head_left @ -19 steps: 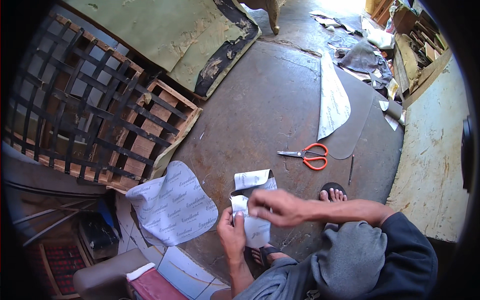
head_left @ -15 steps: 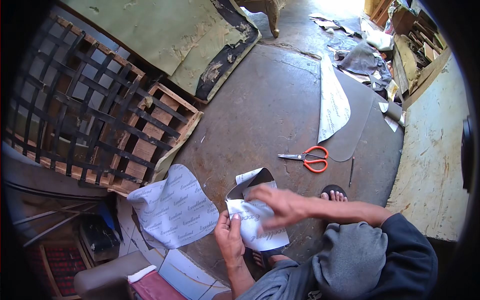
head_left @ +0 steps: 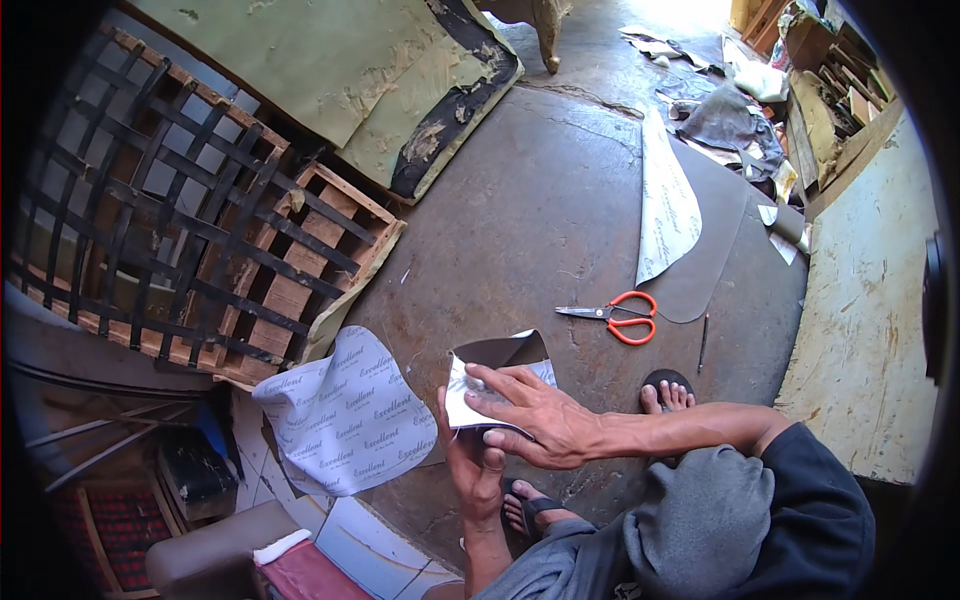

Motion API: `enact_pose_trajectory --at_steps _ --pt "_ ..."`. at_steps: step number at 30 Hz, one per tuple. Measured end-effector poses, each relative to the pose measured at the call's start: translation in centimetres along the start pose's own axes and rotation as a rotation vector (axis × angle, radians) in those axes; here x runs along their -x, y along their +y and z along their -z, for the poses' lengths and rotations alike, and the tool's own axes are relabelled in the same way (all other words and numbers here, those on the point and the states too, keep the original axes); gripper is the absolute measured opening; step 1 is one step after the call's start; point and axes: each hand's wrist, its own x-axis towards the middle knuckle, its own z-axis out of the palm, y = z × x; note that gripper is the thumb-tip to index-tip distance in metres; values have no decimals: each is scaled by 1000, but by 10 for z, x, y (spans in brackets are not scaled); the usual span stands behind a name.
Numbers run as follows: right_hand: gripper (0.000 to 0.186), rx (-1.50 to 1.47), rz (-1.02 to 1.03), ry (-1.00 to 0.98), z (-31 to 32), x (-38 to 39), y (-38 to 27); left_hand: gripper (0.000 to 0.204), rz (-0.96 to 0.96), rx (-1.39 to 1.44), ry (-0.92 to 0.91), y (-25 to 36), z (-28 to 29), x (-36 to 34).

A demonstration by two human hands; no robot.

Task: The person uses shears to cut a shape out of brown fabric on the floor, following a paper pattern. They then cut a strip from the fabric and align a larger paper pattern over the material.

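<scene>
A folded piece of vinyl upholstery (head_left: 499, 353), brown-grey on one face with a printed white backing, is between my hands at the lower middle. My left hand (head_left: 472, 476) grips it from below and the left, the fingers partly hidden behind it. Over its white side stretch the fingers of my right hand (head_left: 548, 424), with the thumb at its near edge, so the piece sits in that hand's grasp too. Orange-handled scissors (head_left: 628, 318) lie partly open on the floor, ahead and to the right. Another white-backed vinyl piece (head_left: 352, 420) spreads out at my left.
At the left is a wooden seat frame (head_left: 290, 285) with black webbing, beside a worn green panel (head_left: 330, 80). A grey vinyl sheet (head_left: 715, 240) with a turned-over white edge and a thin dark pencil-like stick (head_left: 704, 342) lie right. Fabric scraps (head_left: 725, 120) are heaped at the far right.
My right hand has moved down and slightly left, and its fingers now spread over the vinyl. The piece has been turned and folded smaller, and my left hand has shifted beneath it.
</scene>
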Motion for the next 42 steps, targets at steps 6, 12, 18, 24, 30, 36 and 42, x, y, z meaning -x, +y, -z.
enact_pose_trajectory --at_steps 6,12,18,24,30,36,42 --pt "58 -233 -72 -110 2 6 -1 97 50 84 27 4 -6 -2" --pt "63 -199 48 -131 1 5 -5 74 92 9 130 15 -12 1" --pt "39 -183 7 -21 10 -7 1 63 280 197 236 12 -4 5" --pt "24 36 23 136 12 -17 10 59 376 131 260 4 -1 10" --pt "26 105 88 228 11 -10 14 58 413 93 248 6 -5 10" --pt "30 271 74 35 14 -11 12 59 382 8 163 2 -7 6" --pt "16 2 -241 262 20 -13 23 60 288 227 282 9 -16 -3"
